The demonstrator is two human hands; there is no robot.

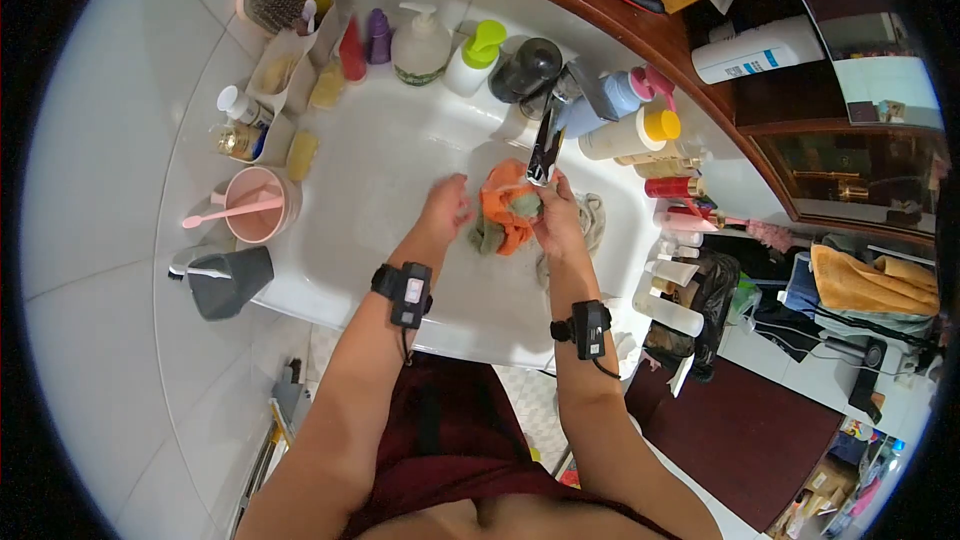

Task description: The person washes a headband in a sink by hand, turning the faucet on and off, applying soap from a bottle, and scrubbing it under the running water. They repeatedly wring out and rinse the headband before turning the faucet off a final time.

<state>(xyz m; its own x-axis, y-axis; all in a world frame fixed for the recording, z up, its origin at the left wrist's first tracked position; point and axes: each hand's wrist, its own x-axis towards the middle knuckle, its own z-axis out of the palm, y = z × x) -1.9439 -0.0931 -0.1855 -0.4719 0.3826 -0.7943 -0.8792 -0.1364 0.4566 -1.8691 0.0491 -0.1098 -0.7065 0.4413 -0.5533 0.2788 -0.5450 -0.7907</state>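
My right hand [562, 218] grips an orange cloth [507, 202] with grey-green patches, directly under the chrome faucet [545, 145]. The cloth hangs bunched over the white sink [370, 210], its lower end trailing to the left of my fingers. Left of the cloth, a short gap away, my left hand [446, 206] is empty with loosely curled fingers held apart. A pale grey wet cloth [590, 225] lies in the basin behind and to the right of my right hand. Black devices are strapped to both my forearms.
Along the sink's back rim stand a clear pump bottle [421, 45], a green-capped bottle [474, 58] and a dark round bottle [527, 70]. At left are a pink cup [262, 205] and a grey cup [231, 282]. More bottles line the right rim, below a wooden cabinet [690, 60].
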